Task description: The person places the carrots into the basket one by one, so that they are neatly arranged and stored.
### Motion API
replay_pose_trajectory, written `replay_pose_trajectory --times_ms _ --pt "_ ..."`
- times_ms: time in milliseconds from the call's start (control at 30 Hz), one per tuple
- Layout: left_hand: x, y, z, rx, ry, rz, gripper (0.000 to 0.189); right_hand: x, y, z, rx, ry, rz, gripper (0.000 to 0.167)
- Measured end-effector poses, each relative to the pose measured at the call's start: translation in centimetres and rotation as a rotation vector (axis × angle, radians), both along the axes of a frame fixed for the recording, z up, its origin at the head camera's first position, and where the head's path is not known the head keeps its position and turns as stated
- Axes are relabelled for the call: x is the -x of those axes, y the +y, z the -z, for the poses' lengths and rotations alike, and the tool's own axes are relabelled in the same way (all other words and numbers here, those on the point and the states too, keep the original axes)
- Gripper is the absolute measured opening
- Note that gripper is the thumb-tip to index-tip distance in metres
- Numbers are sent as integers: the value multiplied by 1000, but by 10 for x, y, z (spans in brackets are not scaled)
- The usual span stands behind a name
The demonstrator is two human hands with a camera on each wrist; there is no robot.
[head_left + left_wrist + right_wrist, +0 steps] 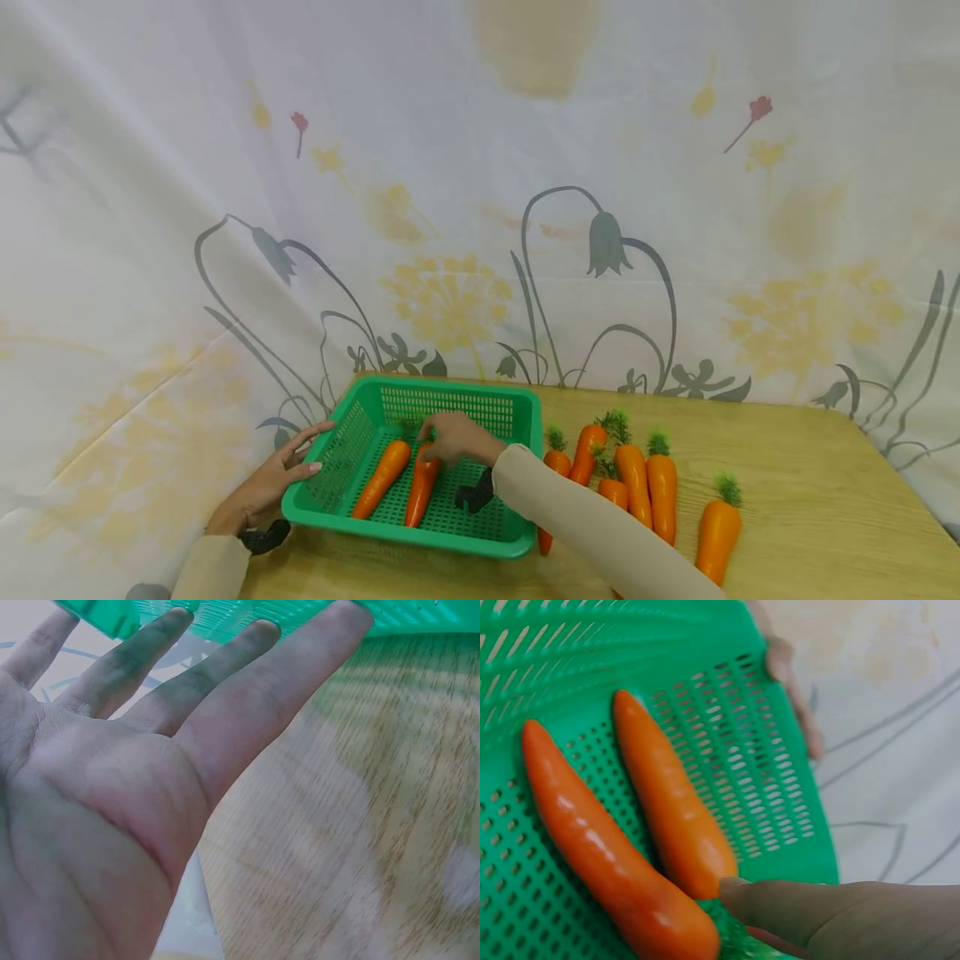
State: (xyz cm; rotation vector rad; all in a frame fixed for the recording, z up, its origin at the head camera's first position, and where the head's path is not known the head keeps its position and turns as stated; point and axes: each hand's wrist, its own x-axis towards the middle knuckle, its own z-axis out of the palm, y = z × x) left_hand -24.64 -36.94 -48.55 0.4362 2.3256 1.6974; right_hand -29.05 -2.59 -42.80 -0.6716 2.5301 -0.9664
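A green plastic basket (408, 537) with slotted walls stands on the table, with two orange toy carrots in it. The left carrot (382, 479) lies slanted on the basket floor. The other carrot (422, 492) lies beside it, its top end under my right hand (459, 439). In the right wrist view, a fingertip (739, 889) meets the top of the left carrot (671, 802), near green leaves; whether those fingers grip anything is hidden. My left hand (273, 479) is at the basket's left side, its straight fingers (247, 720) reaching the rim in the left wrist view.
Several more carrots (662, 492) with green tops lie on the wooden table (817, 500) right of the basket. One carrot (717, 537) lies apart, farther right. A flower-patterned cloth (480, 167) hangs behind the table and along its left side.
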Motion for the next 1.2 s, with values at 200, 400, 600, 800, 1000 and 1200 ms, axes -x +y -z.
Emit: replay_pose_trajectory --times_ms 200,400,600,800,1000,1200 --pt "3 -2 1 3 22 6 62 3 23 -19 70 11 -64 28" --pt "4 -3 -1 10 17 15 63 0 55 -34 175 58 -107 28" --pt "5 -2 -6 22 18 16 63 -2 89 -39 212 197 -105 24" --pt "3 -3 -4 0 -6 17 63 -7 128 -38 227 319 -105 22" --pt "2 -2 -1 1 -19 12 63 -17 170 -36 248 376 -31 21" --pt "2 -2 2 -5 -18 24 63 -26 210 -35 246 376 73 21"
